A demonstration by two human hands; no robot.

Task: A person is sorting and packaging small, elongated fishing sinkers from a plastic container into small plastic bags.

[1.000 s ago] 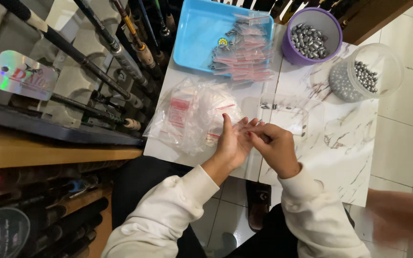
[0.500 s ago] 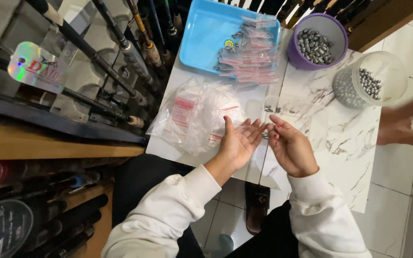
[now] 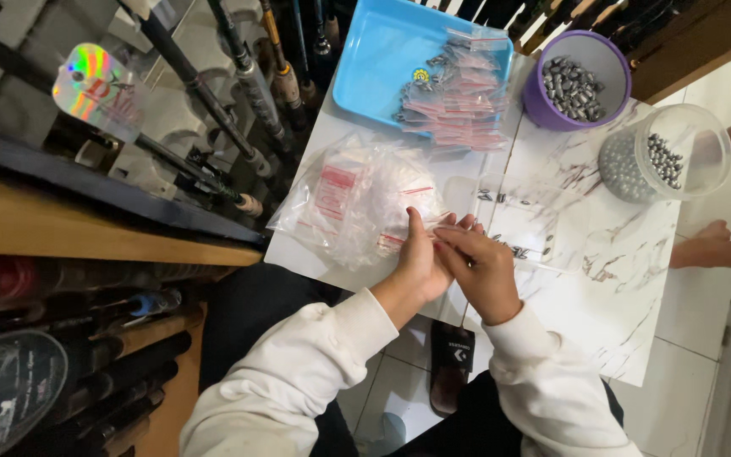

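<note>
Hands at frame centre, working small clear zip bags at the near edge of a marble-patterned table.

Left hand (image 3: pixel 420 258) and right hand (image 3: pixel 480 271) touch, fingers (image 3: pixel 450 245) curled together as if pinching something small; what they hold cannot be made out. Heap of clear red-striped bags (image 3: pixel 353 199) lies just left of them, apparently unfilled. Blue tray (image 3: pixel 374 59), top centre, carries a pile of filled packets (image 3: pixel 458 93), so some are judged done. Purple tub (image 3: pixel 607 63) and clear tub (image 3: pixel 695 135) of grey metal weights, upper right, remain well stocked. Another person's limbs are cut off at right edge; fishing rods (image 3: pixel 247 85) upper left partly cropped.
</note>
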